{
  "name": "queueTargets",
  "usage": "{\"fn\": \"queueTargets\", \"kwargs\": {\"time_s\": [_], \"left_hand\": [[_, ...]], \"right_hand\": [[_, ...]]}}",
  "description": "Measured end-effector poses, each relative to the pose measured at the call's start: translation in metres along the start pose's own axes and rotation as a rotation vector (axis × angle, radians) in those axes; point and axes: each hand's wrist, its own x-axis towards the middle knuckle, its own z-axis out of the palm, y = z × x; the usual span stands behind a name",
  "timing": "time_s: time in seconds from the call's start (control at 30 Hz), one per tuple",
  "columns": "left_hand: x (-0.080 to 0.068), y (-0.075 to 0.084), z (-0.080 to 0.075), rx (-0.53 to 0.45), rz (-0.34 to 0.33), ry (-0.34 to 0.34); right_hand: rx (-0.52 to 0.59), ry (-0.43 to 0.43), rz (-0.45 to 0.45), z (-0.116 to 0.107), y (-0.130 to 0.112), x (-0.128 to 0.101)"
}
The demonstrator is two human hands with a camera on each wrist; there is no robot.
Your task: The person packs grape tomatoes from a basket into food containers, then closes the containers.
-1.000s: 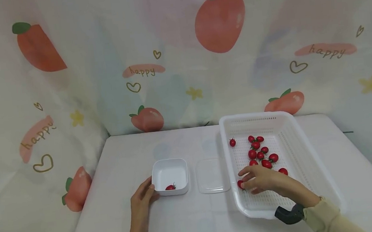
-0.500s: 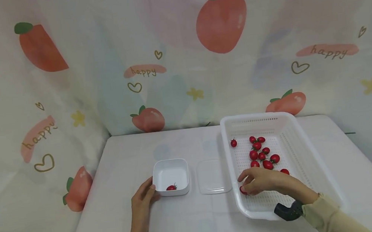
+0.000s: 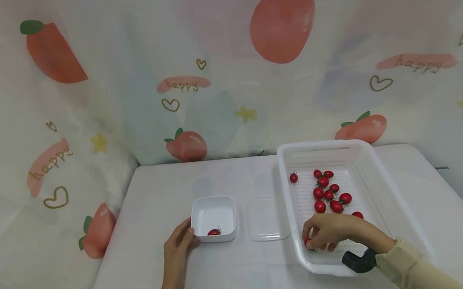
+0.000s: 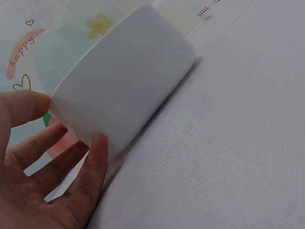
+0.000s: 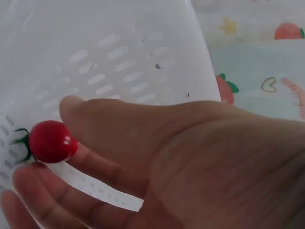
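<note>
One cherry tomato (image 5: 53,141), its green stem end facing away from my palm, lies pinched among the thumb and curled fingers of my right hand (image 3: 327,229), inside the perforated white plastic basket (image 3: 325,156) near its left wall. Whether the fruit touches the basket floor, I cannot tell. More cherry tomatoes (image 3: 323,181) lie beyond my knuckles, most clustered, one apart by the left wall. On the white-covered table (image 3: 235,274), the fingers of my left hand (image 3: 180,242) are spread against the left side of a square white container (image 3: 217,239), where a single small tomato (image 3: 214,232) rests by the near wall. A transparent lid (image 3: 268,220) lies flat between container and basket, before a fruit-printed backdrop (image 3: 217,39) reading "happy."
</note>
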Motion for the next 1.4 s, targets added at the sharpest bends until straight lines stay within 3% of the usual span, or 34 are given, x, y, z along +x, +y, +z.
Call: {"fn": "queueTargets", "kwargs": {"time_s": [0.53,0.9,1.2,1.4], "left_hand": [[0.001,0.001,0.001,0.002,0.018,-0.01],[0.002,-0.002,0.001,0.015,0.0,0.009],[0.001,-0.002,0.002,0.006,-0.002,0.011],[0.002,-0.003,0.002,0.011,-0.001,0.011]], "right_hand": [[-0.087,-0.193,-0.002,0.0,0.001,-0.002],[-0.073,-0.191,-0.041,0.003,0.003,-0.008],[0.005,-0.162,-0.229,-0.006,0.004,-0.023],[0.049,-0.081,-0.365,-0.007,0.005,-0.027]]}}
